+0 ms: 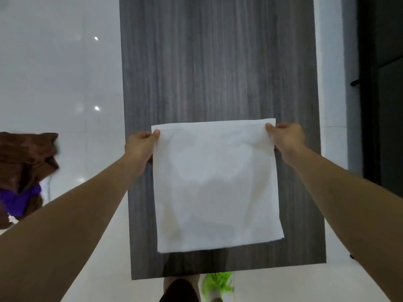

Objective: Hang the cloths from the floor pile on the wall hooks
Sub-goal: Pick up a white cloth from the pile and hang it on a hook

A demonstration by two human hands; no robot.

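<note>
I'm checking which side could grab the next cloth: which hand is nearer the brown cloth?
Left. The left hand pinches the white cloth at its corner nearest the brown cloth; the right hand holds the far corner.

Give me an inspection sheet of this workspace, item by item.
Surface: grey wood-grain panel between glossy white tiles.
Job's things: white cloth held spread flat; brown cloth and purple cloth at left.
Clutter: green item at bottom edge.
Hands: left hand and right hand pinch the white cloth's top corners.
Cables: nothing seen.
Surroundings: dark door at right; hooks: nothing seen.
</note>
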